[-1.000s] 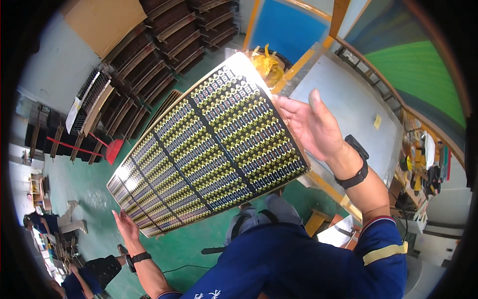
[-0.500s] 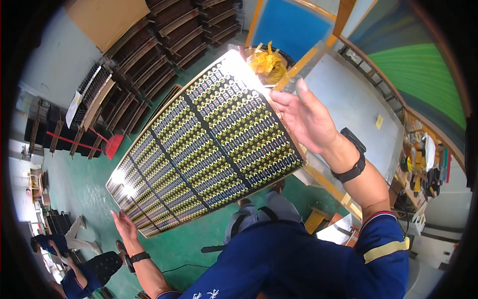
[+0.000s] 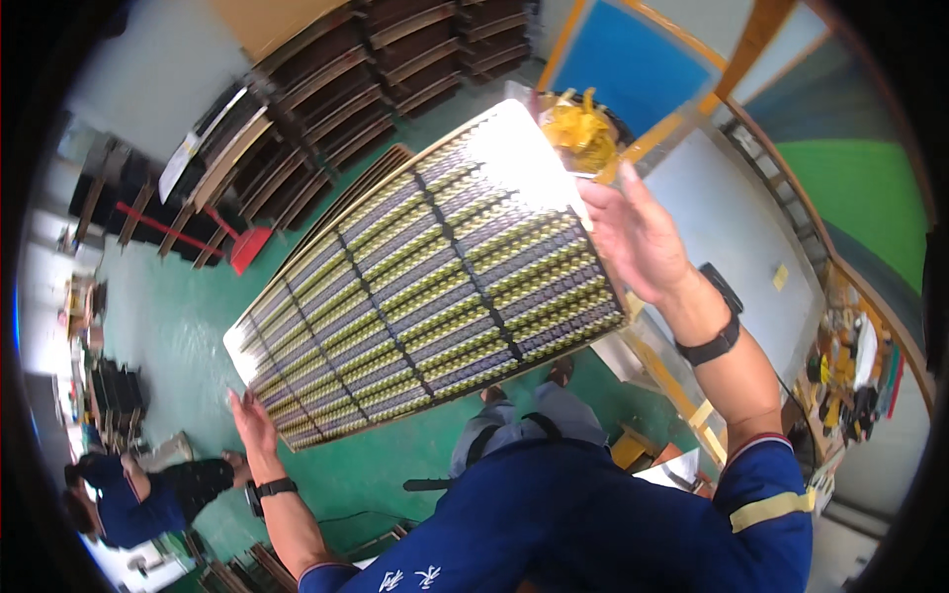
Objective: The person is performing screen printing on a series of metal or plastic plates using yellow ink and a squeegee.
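Note:
A large printed panel (image 3: pixel 425 282) spans the space between my hands, tilted, its near-right end higher in the picture. Rows of small yellow, grey and black shapes cover it in blocks split by dark lines. Bright glare washes out its upper right corner and its left corner. My right hand (image 3: pixel 638 232) grips the panel's right edge, thumb raised, with fingertips partly hidden behind it. At the opposite end my left hand (image 3: pixel 255 423) holds the lower left edge, its fingers partly covered by the panel. Each wrist carries a dark band.
A pale worktable (image 3: pixel 727 212) with a wooden frame stands at right. Beside it is a bin of crumpled yellow tape (image 3: pixel 581 133). Dark racks (image 3: pixel 366 79) line the back, near a red dustpan (image 3: pixel 249 249). Another person (image 3: pixel 148 499) is at lower left, on the green floor (image 3: pixel 163 326).
The view has turned, so the surroundings sit farther right. Both hands still hold the panel, which looks slightly shifted right and blurred. The other person's pose has changed.

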The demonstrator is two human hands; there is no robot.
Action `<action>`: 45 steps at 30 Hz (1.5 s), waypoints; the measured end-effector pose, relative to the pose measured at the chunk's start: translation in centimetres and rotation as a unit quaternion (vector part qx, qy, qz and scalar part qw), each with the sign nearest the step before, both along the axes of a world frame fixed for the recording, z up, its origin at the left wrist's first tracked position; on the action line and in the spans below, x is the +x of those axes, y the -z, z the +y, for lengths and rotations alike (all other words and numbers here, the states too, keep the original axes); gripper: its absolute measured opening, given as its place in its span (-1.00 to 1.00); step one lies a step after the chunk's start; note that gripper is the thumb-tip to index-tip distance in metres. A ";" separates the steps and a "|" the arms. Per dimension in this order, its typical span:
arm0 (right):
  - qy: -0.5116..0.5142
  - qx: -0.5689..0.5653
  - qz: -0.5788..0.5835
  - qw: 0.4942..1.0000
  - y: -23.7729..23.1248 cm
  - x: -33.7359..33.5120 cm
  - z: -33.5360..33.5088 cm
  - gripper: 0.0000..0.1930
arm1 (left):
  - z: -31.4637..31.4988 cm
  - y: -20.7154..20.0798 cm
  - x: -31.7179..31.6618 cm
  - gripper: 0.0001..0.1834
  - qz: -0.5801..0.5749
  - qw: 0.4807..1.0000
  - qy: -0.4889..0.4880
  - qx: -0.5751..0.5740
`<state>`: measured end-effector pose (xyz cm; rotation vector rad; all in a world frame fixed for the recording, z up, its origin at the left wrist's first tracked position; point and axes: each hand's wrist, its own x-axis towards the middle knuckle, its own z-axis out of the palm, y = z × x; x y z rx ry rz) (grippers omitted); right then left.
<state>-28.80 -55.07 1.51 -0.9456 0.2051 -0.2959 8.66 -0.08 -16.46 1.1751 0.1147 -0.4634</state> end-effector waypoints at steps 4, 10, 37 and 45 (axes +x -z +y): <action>0.039 -0.086 0.021 0.995 0.6 1.0 -0.8 -0.18 | -2.3 -2.4 -2.5 -0.35 0.032 0.996 0.075 -0.037; 0.156 -0.261 0.031 0.952 3.0 2.9 -7.9 -0.27 | -7.4 -11.2 -4.4 -0.30 -0.086 0.995 0.051 -0.010; 0.071 -0.489 0.189 0.849 17.8 10.6 -3.9 -0.24 | -3.4 10.4 -5.1 -0.29 -0.058 0.950 -0.103 0.290; 0.018 -0.470 0.167 0.867 18.5 15.7 -4.7 -0.18 | -3.5 4.4 -4.7 -0.34 0.018 0.953 -0.268 0.140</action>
